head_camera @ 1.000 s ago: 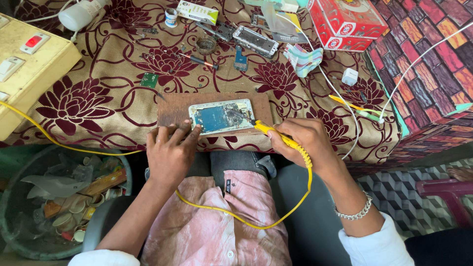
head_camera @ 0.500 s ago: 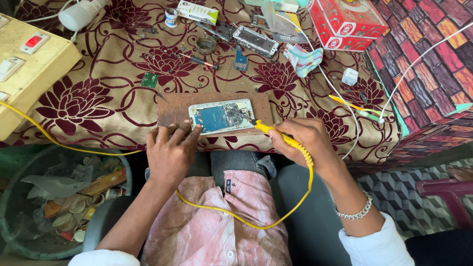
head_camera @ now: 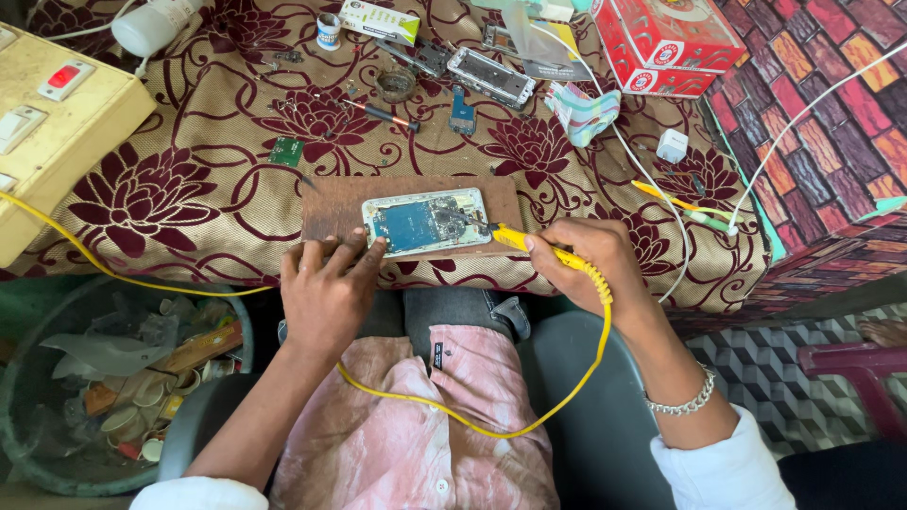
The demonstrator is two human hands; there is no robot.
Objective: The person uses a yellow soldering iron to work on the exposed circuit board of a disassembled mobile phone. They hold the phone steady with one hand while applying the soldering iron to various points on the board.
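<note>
Opened phone [head_camera: 425, 223] sits on a wooden board [head_camera: 335, 206] dead center of the worktop [head_camera: 208, 170], left hand [head_camera: 329, 293] pinning its 7 o'clock corner with loose grip, right hand [head_camera: 590, 260] at 3 o'clock gripping a yellow soldering iron [head_camera: 529, 244].

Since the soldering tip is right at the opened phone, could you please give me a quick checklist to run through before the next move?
1. Opened phone lies flat on the wooden board: ok.
2. Left hand steadies the phone, fingertips at its lower left corner: ok.
3. Right hand grips the yellow soldering iron by its handle, away from the tip: ok.
4. Tip lands on the intended spot on the phone's right side: cannot tell, too small.
5. Yellow cord hangs free across the lap, not snagged: ok.
6. Loose parts near the board, such as the small green chip, stay off the work area: ok.
</note>
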